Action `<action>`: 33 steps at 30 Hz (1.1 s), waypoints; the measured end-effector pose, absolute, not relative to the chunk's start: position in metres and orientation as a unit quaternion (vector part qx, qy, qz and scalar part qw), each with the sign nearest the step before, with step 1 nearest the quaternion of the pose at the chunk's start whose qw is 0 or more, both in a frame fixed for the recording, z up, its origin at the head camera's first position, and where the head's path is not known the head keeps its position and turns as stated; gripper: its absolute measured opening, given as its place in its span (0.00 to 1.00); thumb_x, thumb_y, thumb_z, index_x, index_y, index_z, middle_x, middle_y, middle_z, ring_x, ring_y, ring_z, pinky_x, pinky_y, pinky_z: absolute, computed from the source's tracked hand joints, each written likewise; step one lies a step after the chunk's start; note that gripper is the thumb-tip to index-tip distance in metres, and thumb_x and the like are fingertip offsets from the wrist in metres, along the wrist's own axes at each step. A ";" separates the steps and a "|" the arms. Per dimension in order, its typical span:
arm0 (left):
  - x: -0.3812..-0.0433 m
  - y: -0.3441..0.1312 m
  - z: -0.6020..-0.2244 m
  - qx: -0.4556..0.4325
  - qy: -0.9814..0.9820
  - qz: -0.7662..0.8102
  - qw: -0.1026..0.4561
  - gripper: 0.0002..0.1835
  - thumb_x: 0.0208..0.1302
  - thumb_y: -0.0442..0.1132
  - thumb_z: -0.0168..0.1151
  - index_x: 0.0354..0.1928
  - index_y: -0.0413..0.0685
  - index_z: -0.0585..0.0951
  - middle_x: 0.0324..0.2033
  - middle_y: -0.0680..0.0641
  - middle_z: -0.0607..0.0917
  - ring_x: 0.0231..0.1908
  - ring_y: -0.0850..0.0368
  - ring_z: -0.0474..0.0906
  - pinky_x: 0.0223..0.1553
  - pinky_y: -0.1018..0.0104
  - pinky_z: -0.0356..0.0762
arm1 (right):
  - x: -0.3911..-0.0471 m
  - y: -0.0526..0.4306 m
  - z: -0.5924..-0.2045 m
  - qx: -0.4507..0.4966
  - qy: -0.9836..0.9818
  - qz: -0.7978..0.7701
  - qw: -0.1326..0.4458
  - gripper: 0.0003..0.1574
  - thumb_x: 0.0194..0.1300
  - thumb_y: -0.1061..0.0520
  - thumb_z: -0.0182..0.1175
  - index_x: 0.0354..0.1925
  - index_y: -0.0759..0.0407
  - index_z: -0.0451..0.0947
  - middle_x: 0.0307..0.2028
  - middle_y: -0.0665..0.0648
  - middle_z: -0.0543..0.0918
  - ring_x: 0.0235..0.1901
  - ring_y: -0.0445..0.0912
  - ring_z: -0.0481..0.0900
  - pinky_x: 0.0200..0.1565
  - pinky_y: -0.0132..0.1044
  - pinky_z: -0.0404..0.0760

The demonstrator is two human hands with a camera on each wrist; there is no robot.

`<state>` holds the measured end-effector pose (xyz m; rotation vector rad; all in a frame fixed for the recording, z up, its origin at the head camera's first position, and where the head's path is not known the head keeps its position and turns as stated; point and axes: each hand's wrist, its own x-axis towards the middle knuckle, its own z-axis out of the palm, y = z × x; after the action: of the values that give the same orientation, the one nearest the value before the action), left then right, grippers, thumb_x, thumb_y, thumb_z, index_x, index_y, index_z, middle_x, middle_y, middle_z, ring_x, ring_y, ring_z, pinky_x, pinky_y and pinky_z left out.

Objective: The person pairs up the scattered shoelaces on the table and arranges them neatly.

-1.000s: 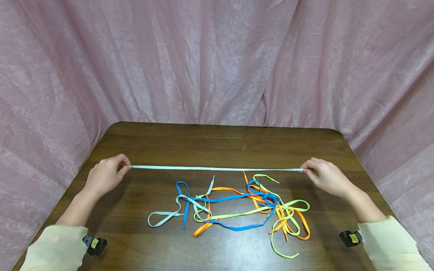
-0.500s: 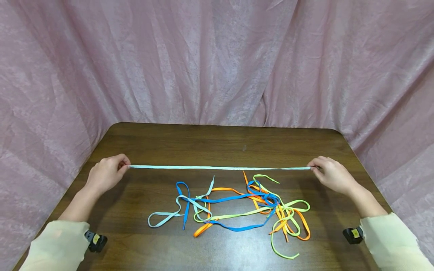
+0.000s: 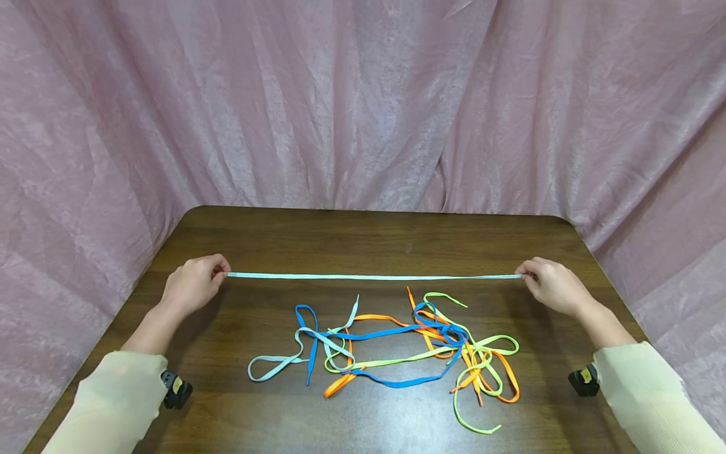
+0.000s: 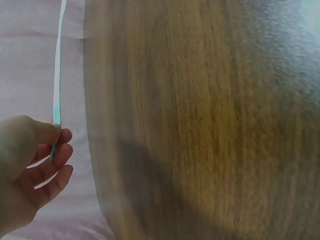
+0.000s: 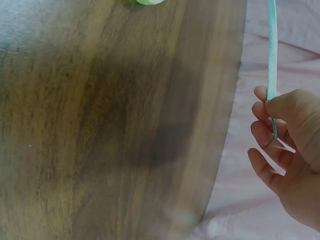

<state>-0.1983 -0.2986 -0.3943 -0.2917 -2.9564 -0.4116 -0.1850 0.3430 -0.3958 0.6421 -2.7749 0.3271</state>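
Observation:
A pale aqua shoelace (image 3: 368, 277) is stretched straight from side to side above the table. My left hand (image 3: 191, 284) pinches one end between thumb and fingers; in the left wrist view the lace tip (image 4: 53, 151) pokes out below the thumb. At the other end my right hand (image 3: 554, 287) pinches the lace, and its tip (image 5: 274, 130) shows past the thumb in the right wrist view. Nearer the person lies a tangle of laces: a blue shoelace (image 3: 397, 383), an orange shoelace (image 3: 374, 316), a yellow-green shoelace (image 3: 397, 360) and a light blue shoelace (image 3: 276, 358).
The brown wooden table (image 3: 283, 239) has rounded far corners. Pink curtains (image 3: 340, 107) hang behind it and at both sides. A small black camera is worn at each wrist, the left camera (image 3: 178, 391) and the right camera (image 3: 584, 381).
Over the last second the right hand moved outward, drawing the lace tighter. Since half a second ago the left hand shifted right and both hands moved slightly farther away. The tangle stayed put.

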 end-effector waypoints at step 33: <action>-0.251 -0.292 -0.415 -0.022 -0.988 -0.144 0.051 0.05 0.60 0.41 0.55 0.31 0.50 0.78 0.26 0.46 0.80 0.27 0.42 0.77 0.20 0.55 0.67 | -0.233 0.348 -0.410 0.107 -0.987 0.101 0.071 0.03 0.53 0.63 0.54 0.29 0.60 0.74 0.27 0.56 0.74 0.27 0.51 0.74 0.28 0.49 0.71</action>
<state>-0.2511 -0.2921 -0.4151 -0.0681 -3.0073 -0.4398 -0.2326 0.3476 -0.4100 0.3228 -2.9663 0.3043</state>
